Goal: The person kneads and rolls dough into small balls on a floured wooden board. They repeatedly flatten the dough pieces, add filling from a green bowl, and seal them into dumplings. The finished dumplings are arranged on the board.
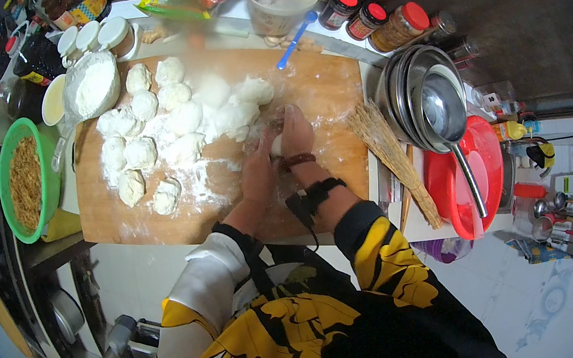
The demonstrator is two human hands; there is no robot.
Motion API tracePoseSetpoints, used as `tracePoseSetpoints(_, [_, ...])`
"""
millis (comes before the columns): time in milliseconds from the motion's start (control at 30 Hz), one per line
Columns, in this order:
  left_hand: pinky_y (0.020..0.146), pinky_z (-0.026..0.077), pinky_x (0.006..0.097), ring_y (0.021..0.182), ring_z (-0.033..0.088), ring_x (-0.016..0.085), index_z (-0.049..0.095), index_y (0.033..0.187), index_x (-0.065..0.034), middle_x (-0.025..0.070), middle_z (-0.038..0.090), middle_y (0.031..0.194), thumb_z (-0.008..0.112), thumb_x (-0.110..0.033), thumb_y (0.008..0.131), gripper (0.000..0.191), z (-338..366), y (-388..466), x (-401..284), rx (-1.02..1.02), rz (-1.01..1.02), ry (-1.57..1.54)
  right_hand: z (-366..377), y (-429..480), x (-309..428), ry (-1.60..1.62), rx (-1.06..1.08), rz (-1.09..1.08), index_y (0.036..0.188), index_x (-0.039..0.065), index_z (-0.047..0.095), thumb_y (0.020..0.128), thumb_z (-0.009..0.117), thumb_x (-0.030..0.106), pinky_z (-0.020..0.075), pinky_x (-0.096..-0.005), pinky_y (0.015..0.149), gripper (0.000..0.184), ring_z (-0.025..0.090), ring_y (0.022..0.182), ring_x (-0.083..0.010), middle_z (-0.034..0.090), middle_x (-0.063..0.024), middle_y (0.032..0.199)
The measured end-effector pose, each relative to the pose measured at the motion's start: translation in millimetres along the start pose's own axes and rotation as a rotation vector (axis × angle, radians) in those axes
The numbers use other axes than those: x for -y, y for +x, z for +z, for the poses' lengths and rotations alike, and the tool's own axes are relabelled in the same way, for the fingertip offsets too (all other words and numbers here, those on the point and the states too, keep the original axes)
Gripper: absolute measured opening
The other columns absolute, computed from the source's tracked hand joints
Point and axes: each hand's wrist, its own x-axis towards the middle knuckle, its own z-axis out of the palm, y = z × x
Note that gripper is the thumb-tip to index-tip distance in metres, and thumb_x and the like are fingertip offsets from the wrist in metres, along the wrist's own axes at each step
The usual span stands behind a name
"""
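My left hand (257, 168) and my right hand (296, 133) are together over the right half of a wooden board (328, 84). Between them shows a small piece of white dough (276, 146), which both hands cup. Several floured dough balls (140, 153) lie on the left and middle of the board, with loose flour around them. The dough lump (255, 91) at the right end of this group lies just beyond my hands. A blue measuring spoon (294, 44) rests at the board's far edge.
At left stand a green basin of brown filling (3, 193) and a strainer of flour (115, 82). Stacked metal bowls (390, 91), a straw brush (395, 162) and a red basin (493, 165) stand at right. Red-lidded jars (368, 21) and a lidded tub (273, 14) line the back.
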Motion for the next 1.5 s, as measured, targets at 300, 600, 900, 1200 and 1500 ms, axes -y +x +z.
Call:
tracePoseSetpoints(300, [0.095, 0.048, 0.0495, 0.118, 0.056, 0.043, 0.037, 0.151, -0.0108, 0.0239, 0.055, 0.137, 0.061, -0.011, 0.090, 0.065, -3.6, -35.7, -4.0, 0.099, 0.021, -0.107, -27.2, -43.4, -22.1, -0.520, 0.329, -0.245, 0.102, 0.004, 0.065, 0.103, 0.040, 0.033, 0.0461, -0.0530, 0.087, 0.039, 0.059, 0.096, -0.0434, 0.065, -0.0228, 0.104])
tracePoseSetpoints(600, [0.108, 0.041, 0.0452, 0.128, 0.051, 0.039, 0.044, 0.143, -0.0046, 0.0199, 0.056, 0.136, 0.071, -0.013, 0.083, 0.066, -13.7, -9.9, -7.3, -0.067, 0.184, 0.233, -29.1, -19.8, -22.1, -0.360, 0.004, -0.599, 0.129, 0.009, 0.057, 0.093, 0.057, 0.024, 0.0338, -0.0511, 0.110, 0.039, 0.044, 0.128, -0.0403, 0.052, -0.0183, 0.133])
tracePoseSetpoints(900, [0.099, 0.043, 0.0467, 0.115, 0.054, 0.041, 0.051, 0.136, -0.0016, 0.0223, 0.059, 0.125, 0.061, -0.010, 0.089, 0.049, -49.4, -57.3, 8.0, -0.023, 0.053, 0.228, -38.8, -93.2, -38.6, -0.115, 0.398, -0.811, 0.118, 0.015, 0.065, 0.080, 0.066, 0.008, 0.0378, -0.0542, 0.106, 0.038, 0.049, 0.122, -0.0421, 0.056, -0.0176, 0.129])
tracePoseSetpoints(1200, [0.103, 0.040, 0.0451, 0.121, 0.051, 0.037, 0.053, 0.129, -0.0031, 0.0190, 0.053, 0.133, 0.076, -0.017, 0.080, 0.055, -75.4, 45.5, -2.3, -0.293, 0.209, 0.535, -73.1, 1.5, 10.4, 0.018, -0.212, -0.622, 0.115, 0.011, 0.067, 0.079, 0.073, 0.017, 0.0366, -0.0481, 0.109, 0.037, 0.051, 0.124, -0.0389, 0.060, -0.0161, 0.127])
tracePoseSetpoints(1500, [0.086, 0.052, 0.0439, 0.103, 0.064, 0.034, 0.061, 0.128, -0.0036, 0.0221, 0.064, 0.120, 0.071, -0.031, 0.089, 0.049, -70.2, 45.8, 0.5, 0.030, -0.177, 0.537, -61.4, 5.2, -18.1, -0.513, -0.143, -0.601, 0.133, 0.010, 0.058, 0.090, 0.063, 0.028, 0.0245, -0.0480, 0.117, 0.047, 0.039, 0.138, -0.0382, 0.051, -0.0208, 0.141])
